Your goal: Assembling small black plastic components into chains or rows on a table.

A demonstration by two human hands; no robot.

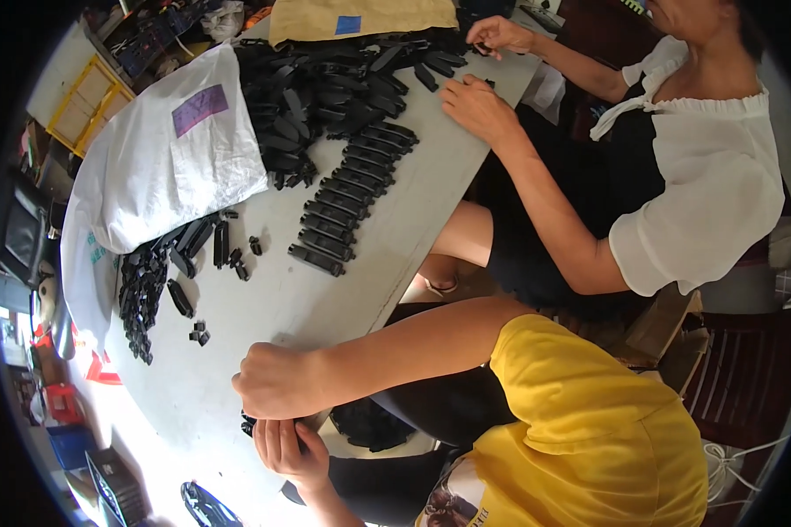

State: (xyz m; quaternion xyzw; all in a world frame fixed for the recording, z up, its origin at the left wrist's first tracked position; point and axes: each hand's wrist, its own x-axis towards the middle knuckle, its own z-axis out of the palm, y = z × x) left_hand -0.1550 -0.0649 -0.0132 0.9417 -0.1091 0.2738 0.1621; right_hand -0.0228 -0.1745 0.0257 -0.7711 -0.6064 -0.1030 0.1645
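My right hand (277,381) is closed in a fist at the near table edge, directly above my left hand (290,450). My left fingers are curled round a small black plastic part (248,425), and only its end shows beside them. The right fist hides whatever is inside it. Farther along the table, long black plastic pieces (350,195) lie side by side in a slanting row. Closer to the left edge are small black parts (141,299) in a loose heap, with a few single ones (199,333) apart from it.
A white sack (180,167) lies on the table (281,299), black pieces (325,88) spilling beside it. Behind them is a tan sack (369,19). A co-worker in white (685,176) sits on the far right, both hands at the pile. Cardboard boxes (664,329) stand below.
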